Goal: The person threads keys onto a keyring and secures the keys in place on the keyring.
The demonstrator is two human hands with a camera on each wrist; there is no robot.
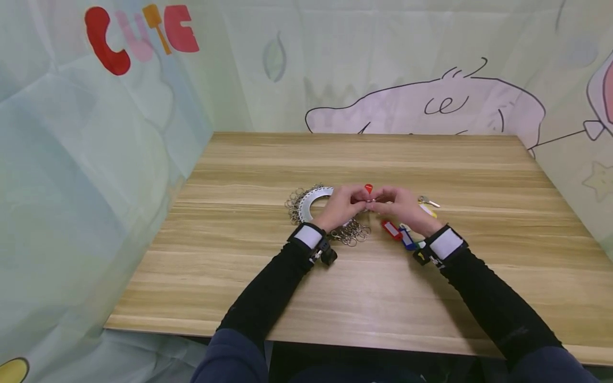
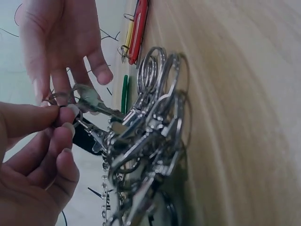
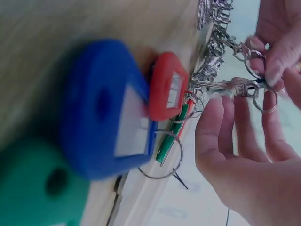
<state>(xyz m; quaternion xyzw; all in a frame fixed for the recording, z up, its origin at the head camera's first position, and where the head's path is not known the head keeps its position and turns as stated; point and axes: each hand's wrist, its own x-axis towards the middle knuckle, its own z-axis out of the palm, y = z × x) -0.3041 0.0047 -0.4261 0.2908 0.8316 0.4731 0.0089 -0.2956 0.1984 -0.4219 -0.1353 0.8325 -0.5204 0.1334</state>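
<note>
My left hand (image 1: 341, 206) and right hand (image 1: 398, 205) meet fingertip to fingertip over the table. The left thumb and fingers pinch a metal split ring (image 3: 255, 64) with a swivel clasp hanging from it. At the same spot, the right thumb and finger pinch the small ring (image 3: 266, 109) of a silver key (image 3: 235, 87); the other right fingers stretch out behind the key. Beneath the left hand lies a pale hoop (image 1: 304, 208) fringed with metal clasps and split rings (image 2: 155, 117). Fingertips partly hide where the two rings meet.
By the right wrist lie a red key tag (image 1: 391, 230), a blue key tag (image 1: 407, 238) and a green key tag (image 3: 42, 183). A yellow key tag (image 1: 428, 210) and a loose key (image 1: 429, 201) are farther right. Another red tag (image 1: 368, 188) shows beyond the fingertips.
</note>
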